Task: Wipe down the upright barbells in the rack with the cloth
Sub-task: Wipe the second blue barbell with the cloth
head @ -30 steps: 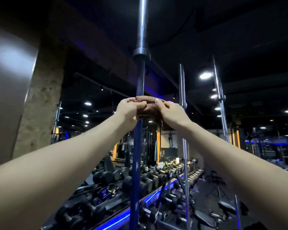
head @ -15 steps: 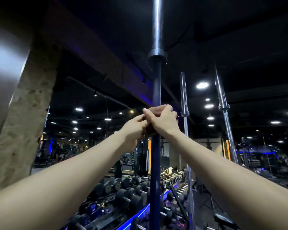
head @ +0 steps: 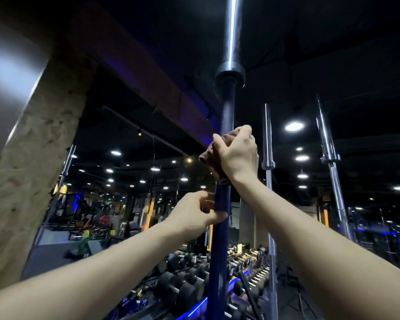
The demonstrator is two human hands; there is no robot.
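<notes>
A tall upright barbell [head: 219,239] with a dark blue shaft and a silver collar and sleeve above stands right in front of me. My right hand [head: 238,155] grips a brown cloth [head: 211,158] wrapped round the shaft, below the collar. Lower on the same shaft, my left hand [head: 194,214] has its thumb and curled fingers round the bare bar. Two more upright silver barbells stand to the right, one [head: 268,181] close and another [head: 333,176] farther off.
A rough stone pillar [head: 32,181] stands at the left. Below and behind the bars runs a long dumbbell rack [head: 185,282] with blue strip lighting. Gym machines fill the dim background, and a dark beam crosses overhead.
Both hands were together on the cloth. My left hand has dropped lower onto the bare shaft, while my right hand stays on the cloth higher up. The camera has tilted upward.
</notes>
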